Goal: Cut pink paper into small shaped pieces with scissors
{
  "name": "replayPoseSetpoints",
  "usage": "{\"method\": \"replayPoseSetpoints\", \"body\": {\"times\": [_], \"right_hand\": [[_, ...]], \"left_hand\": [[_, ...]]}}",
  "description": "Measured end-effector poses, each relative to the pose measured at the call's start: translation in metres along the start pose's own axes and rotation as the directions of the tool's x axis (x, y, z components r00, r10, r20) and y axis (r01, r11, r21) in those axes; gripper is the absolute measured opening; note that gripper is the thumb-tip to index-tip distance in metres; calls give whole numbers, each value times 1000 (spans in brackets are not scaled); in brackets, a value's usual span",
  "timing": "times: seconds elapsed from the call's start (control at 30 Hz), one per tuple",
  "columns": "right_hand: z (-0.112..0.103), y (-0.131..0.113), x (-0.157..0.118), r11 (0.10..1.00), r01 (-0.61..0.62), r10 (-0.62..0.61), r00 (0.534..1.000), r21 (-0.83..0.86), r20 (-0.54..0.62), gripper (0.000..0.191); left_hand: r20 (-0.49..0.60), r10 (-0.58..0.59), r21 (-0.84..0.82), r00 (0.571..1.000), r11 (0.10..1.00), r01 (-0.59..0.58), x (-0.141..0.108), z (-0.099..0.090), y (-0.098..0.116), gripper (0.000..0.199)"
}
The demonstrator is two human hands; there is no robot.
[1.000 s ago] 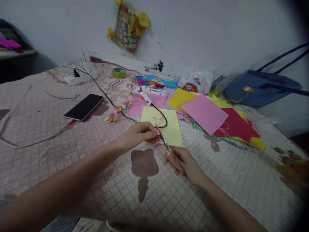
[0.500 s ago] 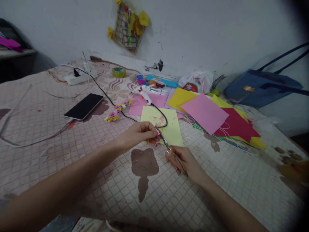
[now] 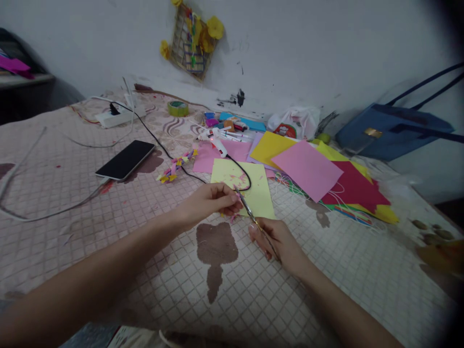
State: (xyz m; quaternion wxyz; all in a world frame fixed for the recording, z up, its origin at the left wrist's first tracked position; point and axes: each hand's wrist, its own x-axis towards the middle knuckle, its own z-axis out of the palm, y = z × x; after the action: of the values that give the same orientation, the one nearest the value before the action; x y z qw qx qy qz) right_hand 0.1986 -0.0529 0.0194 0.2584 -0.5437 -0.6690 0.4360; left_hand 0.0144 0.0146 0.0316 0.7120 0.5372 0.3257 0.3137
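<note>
My left hand (image 3: 216,198) is closed, its fingertips pinching a small pink paper piece (image 3: 238,197) that is mostly hidden. In my right hand (image 3: 277,241) is a pair of scissors (image 3: 249,210), its blades pointing up and left beside the pinched paper. Both hands are over the near edge of a pale yellow sheet (image 3: 261,199) strewn with pink scraps. Just beyond, a white glue gun (image 3: 218,145) with a black cord rests on pink paper (image 3: 203,159). Left of it lies a narrow craft piece (image 3: 177,166) with purple, pink and yellow bits.
A phone (image 3: 125,160) on a charging cable lies at left, before a white power strip (image 3: 119,116). Green tape (image 3: 178,108) sits at the back. Coloured sheets (image 3: 308,169) and white string (image 3: 337,195) spread rightward, near a blue handbag (image 3: 391,130) by the wall.
The scissor blades look slightly more closed beside the pink paper, and the fingers of my right hand have shifted a little. Otherwise both hands stay in nearly the same place.
</note>
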Motion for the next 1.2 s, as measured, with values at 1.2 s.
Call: {"method": "replayPoseSetpoints", "body": {"times": [1.2], "right_hand": [[-1,-1,-1,1000,11,-11,999,-12,47,36]], "left_hand": [[-45,-24,-5,999,1000,24,0,0,2,12]]}}
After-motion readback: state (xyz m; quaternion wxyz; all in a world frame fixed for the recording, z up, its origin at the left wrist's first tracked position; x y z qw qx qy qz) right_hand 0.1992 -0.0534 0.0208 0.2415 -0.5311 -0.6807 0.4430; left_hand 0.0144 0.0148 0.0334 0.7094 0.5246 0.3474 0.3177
